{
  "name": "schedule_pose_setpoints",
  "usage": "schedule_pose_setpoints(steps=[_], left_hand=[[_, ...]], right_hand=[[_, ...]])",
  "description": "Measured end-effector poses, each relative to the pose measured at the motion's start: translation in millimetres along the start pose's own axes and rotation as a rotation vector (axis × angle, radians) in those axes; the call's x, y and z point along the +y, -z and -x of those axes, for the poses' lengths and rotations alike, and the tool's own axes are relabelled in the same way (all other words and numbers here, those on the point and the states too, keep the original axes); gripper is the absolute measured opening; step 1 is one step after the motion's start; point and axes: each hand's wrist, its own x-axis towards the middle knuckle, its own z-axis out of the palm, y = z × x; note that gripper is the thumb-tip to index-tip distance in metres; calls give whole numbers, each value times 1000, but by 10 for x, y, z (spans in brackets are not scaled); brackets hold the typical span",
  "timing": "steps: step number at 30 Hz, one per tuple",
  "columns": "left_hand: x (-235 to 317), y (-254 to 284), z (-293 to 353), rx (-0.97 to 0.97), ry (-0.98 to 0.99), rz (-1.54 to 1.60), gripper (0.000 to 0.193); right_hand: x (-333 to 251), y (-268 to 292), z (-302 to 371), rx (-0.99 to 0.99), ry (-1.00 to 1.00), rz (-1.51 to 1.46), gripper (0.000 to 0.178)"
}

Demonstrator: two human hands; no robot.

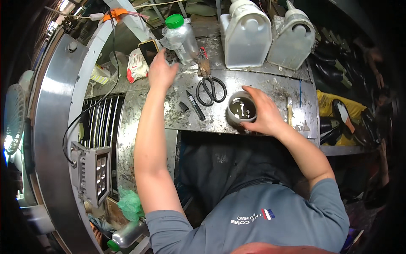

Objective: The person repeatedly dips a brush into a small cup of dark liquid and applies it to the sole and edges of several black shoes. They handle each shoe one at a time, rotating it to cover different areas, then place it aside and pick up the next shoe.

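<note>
The right hand (267, 111) grips a cup (232, 120) of dark liquid (243, 109); the left hand (162, 73) spreads near a clear bottle (185, 47).

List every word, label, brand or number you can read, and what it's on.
Grey T-shirt: white lettering, legible, beside a red-white-and-blue mark; wording not copied out.
White-and-red packet: print too small and blurred to read.
Slim black tool: pale markings, too small to read.
Cup in the right hand: none I can make out.

There are two jugs (249, 44), one phone (149, 51), one cup (232, 117).
</note>
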Motion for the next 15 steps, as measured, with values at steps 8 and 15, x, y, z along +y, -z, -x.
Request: schedule_pose_setpoints(steps=[8, 15], left_hand=[[276, -632, -382, 35, 238, 524, 88], [359, -764, -501, 83, 166, 610, 32]], right_hand=[[128, 168, 160, 30, -64, 32, 97], [227, 174, 198, 38, -80, 26, 96]])
